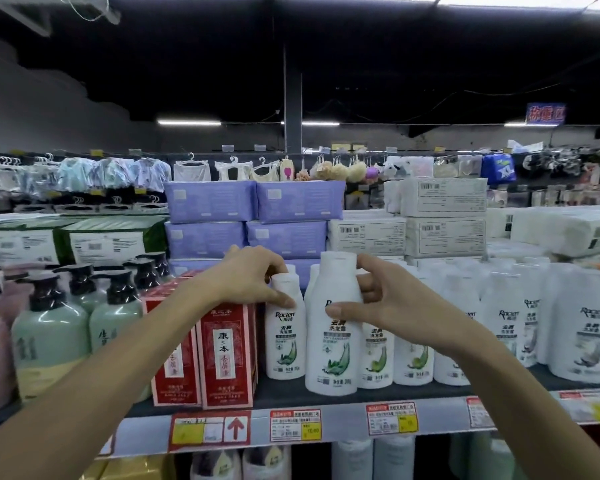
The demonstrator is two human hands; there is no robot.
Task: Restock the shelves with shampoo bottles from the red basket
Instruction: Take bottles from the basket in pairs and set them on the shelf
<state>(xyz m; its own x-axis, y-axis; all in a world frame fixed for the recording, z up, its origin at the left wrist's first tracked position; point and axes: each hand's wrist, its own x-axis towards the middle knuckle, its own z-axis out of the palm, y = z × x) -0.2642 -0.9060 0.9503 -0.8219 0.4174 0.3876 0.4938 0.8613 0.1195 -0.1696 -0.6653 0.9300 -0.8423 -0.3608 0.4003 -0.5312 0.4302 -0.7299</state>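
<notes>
Two white shampoo bottles with green leaf labels stand at the front of the dark shelf [326,398]. My left hand [253,271] grips the smaller-looking bottle [284,337] near its cap, thumb on the shoulder. My right hand [385,299] holds the nearer, taller bottle [333,341] around its upper body, thumb across the label. Both bottles are upright with their bases on the shelf. Several more white bottles of the same brand [506,320] fill the row to the right. The red basket is out of sight.
Red boxes [226,355] stand directly left of the bottles, then green and pink pump bottles [49,334]. Purple and white tissue packs [253,206] are stacked behind. Price tags [295,426] line the shelf edge, and more bottles sit on the shelf below.
</notes>
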